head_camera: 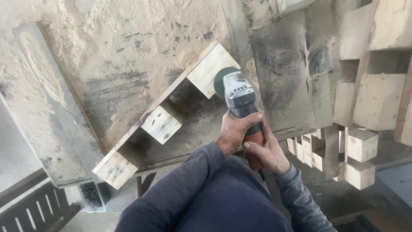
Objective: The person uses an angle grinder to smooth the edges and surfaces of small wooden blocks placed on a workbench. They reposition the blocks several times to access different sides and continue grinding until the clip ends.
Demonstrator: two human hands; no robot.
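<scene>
While both hands, left (235, 131) and right (268, 150), grip the grinder (241, 103), its disc against the block (211, 70) near the bench's (128, 56) front edge could kick back.

A woodworking shop: sawdust-covered workbench (128, 51), stacked wooden blocks (360, 146).

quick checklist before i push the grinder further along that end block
1. Both hands on the tool: left hand wraps the angle grinder body, right hand has its grip on the red rear handle. Ok.
2. Disc meets the end block of the pallet piece: touching. Ok.
3. Workpiece held down: no clamp visible; it lies loose on the dusty workbench. Not ok.
4. Disc guard: cannot tell.
5. Sleeves clear of the disc: ok.
6. Power cord position: hidden, cannot tell.
</scene>
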